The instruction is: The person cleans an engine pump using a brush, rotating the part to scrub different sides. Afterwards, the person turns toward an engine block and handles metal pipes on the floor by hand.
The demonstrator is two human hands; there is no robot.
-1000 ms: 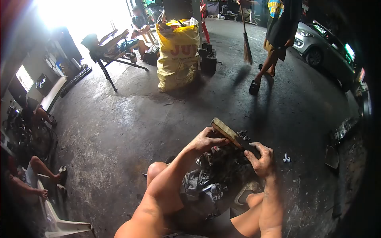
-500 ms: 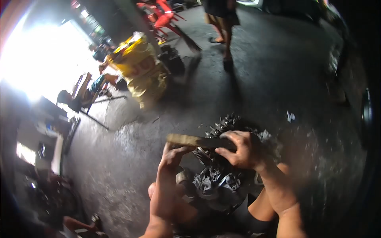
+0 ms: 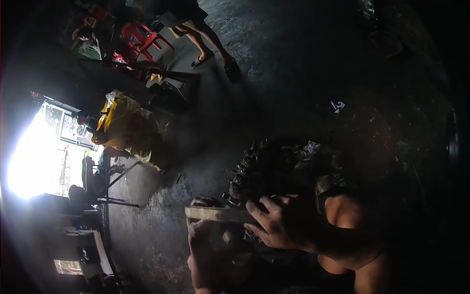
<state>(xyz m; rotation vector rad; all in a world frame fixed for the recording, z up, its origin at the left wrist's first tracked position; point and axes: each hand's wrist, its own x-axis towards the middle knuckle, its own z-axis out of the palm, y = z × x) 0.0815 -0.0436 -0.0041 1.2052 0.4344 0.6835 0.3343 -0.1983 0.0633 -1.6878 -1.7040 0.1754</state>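
Between my hands is a flat slab [image 3: 215, 213], seen edge-on, with a pale tan edge; its material is unclear. My left hand [image 3: 198, 228] grips its left end, with fingers showing above and below the edge. At the other end, my right hand [image 3: 276, 223] holds the slab between bent fingers and thumb. Beyond the slab, a row of dark metal parts [image 3: 241, 174] lies on the floor. More pieces sit beneath my hands, mostly lost in shadow.
A scrap of white material [image 3: 338, 106] lies on the dark concrete floor [image 3: 161, 215]. To the left stand a yellow sack [image 3: 126, 125] and a folding-leg chair [image 3: 115, 183]. Farther off are a red plastic chair [image 3: 143, 39] and a standing person's legs [image 3: 208, 44].
My view has tilted and turned, and the picture is darker. The slab sits lower in view, still in both hands. My right hand has moved left along it. The standing person appears farther left.
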